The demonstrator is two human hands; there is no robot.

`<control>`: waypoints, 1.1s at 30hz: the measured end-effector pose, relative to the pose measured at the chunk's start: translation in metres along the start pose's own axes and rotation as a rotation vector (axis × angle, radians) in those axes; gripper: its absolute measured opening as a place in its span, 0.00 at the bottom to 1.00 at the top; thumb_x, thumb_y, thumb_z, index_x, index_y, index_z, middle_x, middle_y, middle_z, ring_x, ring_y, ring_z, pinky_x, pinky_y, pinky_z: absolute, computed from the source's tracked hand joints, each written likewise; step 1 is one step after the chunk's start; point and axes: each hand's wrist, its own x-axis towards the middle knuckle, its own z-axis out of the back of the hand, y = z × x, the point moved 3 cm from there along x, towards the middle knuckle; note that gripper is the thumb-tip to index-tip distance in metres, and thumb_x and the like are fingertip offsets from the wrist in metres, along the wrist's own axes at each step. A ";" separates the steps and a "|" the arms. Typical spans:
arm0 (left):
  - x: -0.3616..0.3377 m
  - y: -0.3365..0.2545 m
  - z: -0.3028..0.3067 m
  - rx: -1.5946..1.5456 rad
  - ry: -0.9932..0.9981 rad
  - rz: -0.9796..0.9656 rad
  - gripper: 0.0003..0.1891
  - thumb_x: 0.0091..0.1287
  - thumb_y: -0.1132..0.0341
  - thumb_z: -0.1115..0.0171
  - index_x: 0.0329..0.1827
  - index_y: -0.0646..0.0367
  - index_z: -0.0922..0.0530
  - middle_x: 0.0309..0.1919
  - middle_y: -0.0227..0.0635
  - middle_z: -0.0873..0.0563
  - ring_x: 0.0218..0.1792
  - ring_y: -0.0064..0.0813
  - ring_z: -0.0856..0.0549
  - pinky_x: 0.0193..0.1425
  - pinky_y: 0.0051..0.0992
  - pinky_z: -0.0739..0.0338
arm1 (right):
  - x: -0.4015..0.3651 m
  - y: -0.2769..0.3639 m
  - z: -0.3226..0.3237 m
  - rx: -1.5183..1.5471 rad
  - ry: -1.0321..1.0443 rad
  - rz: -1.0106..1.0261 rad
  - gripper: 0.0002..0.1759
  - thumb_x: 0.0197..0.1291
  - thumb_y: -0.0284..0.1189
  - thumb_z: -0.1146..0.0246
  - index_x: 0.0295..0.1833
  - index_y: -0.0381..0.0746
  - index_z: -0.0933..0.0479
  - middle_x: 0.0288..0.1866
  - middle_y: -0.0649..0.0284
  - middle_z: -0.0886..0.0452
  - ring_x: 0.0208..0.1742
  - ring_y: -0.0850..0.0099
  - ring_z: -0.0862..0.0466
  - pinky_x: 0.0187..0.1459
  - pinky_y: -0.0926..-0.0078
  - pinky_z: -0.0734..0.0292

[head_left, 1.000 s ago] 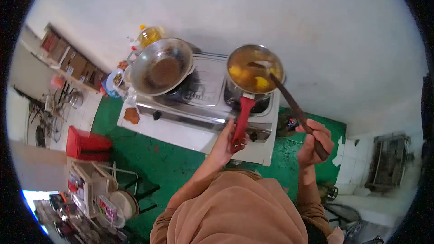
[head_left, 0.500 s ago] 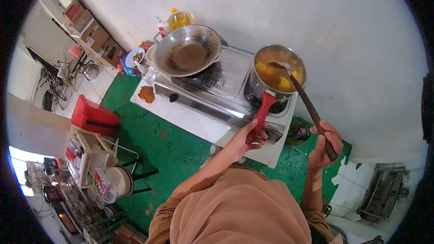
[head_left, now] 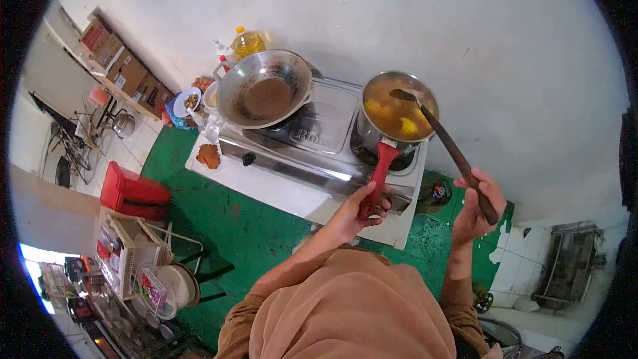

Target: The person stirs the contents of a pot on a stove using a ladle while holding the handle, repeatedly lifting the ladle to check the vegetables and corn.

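A metal pot (head_left: 401,105) of orange-brown broth with yellow pieces sits on the stove's right burner. My left hand (head_left: 359,211) is closed around its red handle (head_left: 381,171). My right hand (head_left: 478,207) grips the lower end of a dark wooden spatula (head_left: 452,149), whose blade is at the broth's surface near the pot's far side. A wide metal wok (head_left: 267,93), stained brown at its bottom, rests on the left burner of the steel stove (head_left: 322,131).
An oil bottle (head_left: 248,42) stands behind the wok. Left of it are a white bowl (head_left: 187,102) and an orange-brown lump (head_left: 208,156) on the white counter. A red bin (head_left: 136,191) and a dish rack (head_left: 126,252) stand at the left.
The spatula's blade has shifted toward the far side of the pot and shows more above the broth. The camera view has shifted slightly. My left hand still holds the handle.
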 end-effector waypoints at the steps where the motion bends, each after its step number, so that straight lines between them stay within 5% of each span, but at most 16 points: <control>1: 0.001 -0.001 0.001 -0.038 -0.002 -0.002 0.22 0.70 0.46 0.56 0.56 0.50 0.27 0.33 0.30 0.18 0.30 0.22 0.20 0.34 0.25 0.25 | 0.005 -0.001 -0.004 0.038 -0.032 -0.013 0.12 0.60 0.24 0.39 0.48 0.36 0.30 0.48 0.44 0.24 0.38 0.61 0.18 0.34 0.68 0.15; 10: 0.019 0.000 0.005 -0.223 0.061 0.008 0.20 0.71 0.50 0.58 0.54 0.54 0.28 0.23 0.29 0.23 0.15 0.20 0.29 0.16 0.17 0.36 | 0.037 -0.034 -0.020 -0.081 0.032 -0.105 0.12 0.52 0.18 0.34 0.42 0.35 0.27 0.43 0.49 0.20 0.44 0.62 0.19 0.44 0.68 0.21; 15: 0.018 -0.002 0.000 -0.218 0.057 -0.002 0.21 0.71 0.50 0.57 0.54 0.56 0.28 0.22 0.29 0.24 0.15 0.19 0.30 0.15 0.16 0.37 | 0.058 -0.045 -0.033 -0.235 0.215 -0.068 0.11 0.50 0.18 0.33 0.39 0.35 0.26 0.41 0.52 0.18 0.44 0.63 0.18 0.47 0.70 0.24; 23: 0.020 0.001 -0.001 -0.258 0.034 0.004 0.20 0.70 0.49 0.55 0.52 0.55 0.28 0.18 0.27 0.27 0.13 0.19 0.33 0.14 0.17 0.40 | 0.078 -0.075 -0.064 -0.316 0.416 0.024 0.10 0.51 0.25 0.32 0.38 0.37 0.24 0.42 0.58 0.18 0.41 0.62 0.17 0.43 0.71 0.22; 29: 0.020 0.001 -0.002 -0.216 0.021 -0.012 0.21 0.69 0.48 0.54 0.50 0.56 0.29 0.18 0.27 0.29 0.14 0.18 0.33 0.15 0.18 0.43 | 0.095 -0.104 -0.095 -0.429 0.662 -0.117 0.11 0.57 0.36 0.37 0.38 0.40 0.25 0.32 0.58 0.20 0.30 0.61 0.21 0.32 0.67 0.25; 31: 0.019 -0.001 -0.004 -0.209 0.009 -0.011 0.21 0.69 0.48 0.54 0.50 0.56 0.29 0.18 0.27 0.29 0.14 0.18 0.33 0.15 0.18 0.43 | 0.099 -0.114 -0.107 -0.468 0.749 -0.126 0.11 0.54 0.32 0.33 0.36 0.39 0.27 0.29 0.63 0.21 0.24 0.73 0.24 0.27 0.75 0.28; 33: 0.019 0.000 -0.004 -0.203 -0.003 -0.012 0.21 0.69 0.48 0.54 0.50 0.56 0.29 0.18 0.27 0.29 0.14 0.18 0.33 0.15 0.18 0.43 | 0.107 -0.115 -0.118 -0.401 0.757 -0.149 0.12 0.55 0.33 0.34 0.36 0.39 0.28 0.26 0.62 0.23 0.22 0.70 0.26 0.26 0.73 0.30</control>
